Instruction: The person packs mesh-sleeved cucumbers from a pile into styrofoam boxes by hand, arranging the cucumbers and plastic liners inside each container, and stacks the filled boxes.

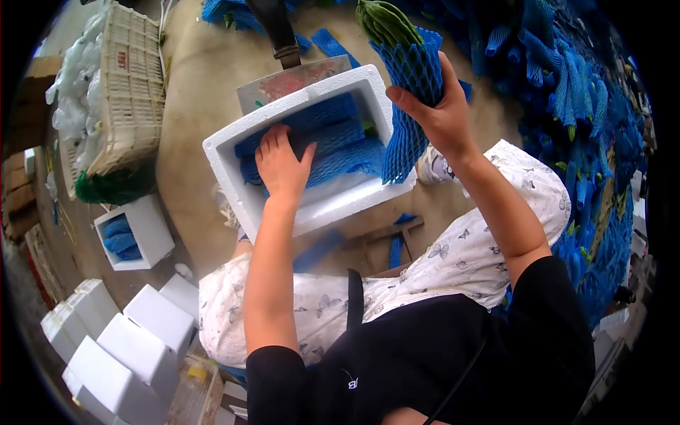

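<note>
Before me, a white foam box [223, 159] sits tilted on a metal platform [294, 83]. Blue-netted produce [340, 145] lies in it, side by side. My left hand [282, 163] is inside the box with its fingers spread, resting on the netted pieces. Above the box's right side, my right hand [439, 113] grips a bundle of green vegetables [386, 23] in a blue mesh sleeve [418, 78]. The green ends stick out at the top and the sleeve's lower end hangs by the box's right rim.
A cream plastic crate [133, 78] with clear bags stands at the left. Below it is a small foam box [152, 230] with blue netting. Several white foam boxes [152, 312] are at the lower left. A large pile of blue-netted produce [567, 85] fills the right side.
</note>
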Tool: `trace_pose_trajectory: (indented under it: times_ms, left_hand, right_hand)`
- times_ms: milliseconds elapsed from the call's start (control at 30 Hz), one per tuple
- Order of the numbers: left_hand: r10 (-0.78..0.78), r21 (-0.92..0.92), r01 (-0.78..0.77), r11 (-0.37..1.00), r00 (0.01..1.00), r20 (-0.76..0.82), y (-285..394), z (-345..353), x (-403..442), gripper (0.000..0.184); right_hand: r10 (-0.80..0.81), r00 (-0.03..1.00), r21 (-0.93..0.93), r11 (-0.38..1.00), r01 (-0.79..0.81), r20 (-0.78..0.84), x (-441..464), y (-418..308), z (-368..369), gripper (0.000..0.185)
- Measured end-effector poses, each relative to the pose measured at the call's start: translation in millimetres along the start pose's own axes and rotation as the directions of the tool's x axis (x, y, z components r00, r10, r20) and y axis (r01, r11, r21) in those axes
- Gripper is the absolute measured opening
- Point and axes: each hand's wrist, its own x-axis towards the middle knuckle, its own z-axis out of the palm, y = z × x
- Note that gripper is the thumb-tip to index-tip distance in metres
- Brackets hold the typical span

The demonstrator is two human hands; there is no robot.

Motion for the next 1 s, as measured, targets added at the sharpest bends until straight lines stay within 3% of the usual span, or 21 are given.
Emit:
trace_pose_trajectory:
  times_ms: [67, 200, 367, 400, 433, 467, 533, 667, 733, 767, 800, 867, 900, 933, 1000]
  left_hand:
    - [-0.081, 0.040, 0.080, 0.996, 0.996, 0.027, -4, 1, 13, 0.049]
    - [-0.031, 0.223, 0.012, 0.975, 0.996, 0.083, 3, -6, 22, 0.054]
    - [-0.044, 0.160, 0.025, 0.987, 0.992, 0.122, 2, -9, 26, 0.056]
    - [-0.082, 0.110, 0.059, 0.992, 0.972, 0.220, 1, -12, 30, 0.057]
    - [-0.116, 0.065, 0.100, 0.993, 0.942, 0.316, -1, -15, 32, 0.058]
    - [-0.117, 0.068, 0.101, 0.993, 0.943, 0.312, -4, -14, 33, 0.058]
    - [0.003, 0.115, -0.035, 0.993, 0.963, 0.269, -8, -12, 33, 0.061]
    - [-0.010, 0.209, -0.067, 0.976, 0.938, 0.346, 0, -21, 33, 0.061]
    - [0.057, 0.148, -0.085, 0.985, 0.981, 0.187, 5, -33, 25, 0.059]
    - [-0.019, 0.026, 0.014, 1.000, 0.978, 0.206, 6, -36, 24, 0.054]
    - [-0.019, 0.029, 0.013, 0.999, 0.978, 0.210, 5, -41, 22, 0.054]
    - [0.044, -0.121, -0.025, 0.992, 0.987, 0.155, 19, -75, 23, 0.050]
    - [0.169, -0.168, -0.151, 0.974, 0.980, 0.101, 27, -89, 19, 0.047]
    - [0.193, -0.148, -0.151, 0.977, 0.920, 0.341, 41, -107, 15, 0.050]
    - [0.313, -0.160, -0.269, 0.950, 0.807, 0.501, 48, -94, -13, 0.055]
  right_hand:
    - [0.016, 1.000, -0.005, 1.000, -0.016, 0.018, -6, 4, -1, 0.053]
    - [0.050, 0.998, 0.029, 0.998, -0.049, -0.031, -4, 10, -6, 0.053]
    - [0.089, 0.994, 0.016, 0.996, -0.088, -0.060, -10, 10, -8, 0.051]
    - [0.092, 0.994, 0.018, 0.996, -0.091, -0.060, -11, 10, -7, 0.051]
    - [0.078, 0.993, 0.064, 0.995, -0.073, -0.086, -12, 10, -6, 0.050]
    - [0.059, 0.992, 0.108, 0.993, -0.047, -0.114, -11, 10, -5, 0.048]
    - [-0.008, 0.990, 0.112, 0.993, 0.024, -0.140, -8, 7, -7, 0.047]
    - [-0.145, 0.962, 0.015, 0.988, 0.153, -0.233, -1, -5, -18, 0.044]
    - [-0.168, 0.955, 0.034, 0.983, 0.182, -0.245, 2, -6, -21, 0.043]
    - [-0.139, 0.952, 0.039, 0.987, 0.155, -0.274, 2, -5, -23, 0.044]
    - [-0.101, 0.948, 0.047, 0.992, 0.120, -0.302, -1, -4, -24, 0.044]
    - [-0.099, 0.942, -0.003, 0.995, 0.103, -0.321, -5, -1, -27, 0.049]
    - [-0.121, 0.918, -0.019, 0.992, 0.122, -0.377, -3, -1, -27, 0.052]
    - [-0.142, 0.892, -0.036, 0.989, 0.140, -0.429, -2, -1, -28, 0.056]
    - [-0.172, 0.890, -0.046, 0.985, 0.169, -0.422, 1, -12, -22, 0.058]
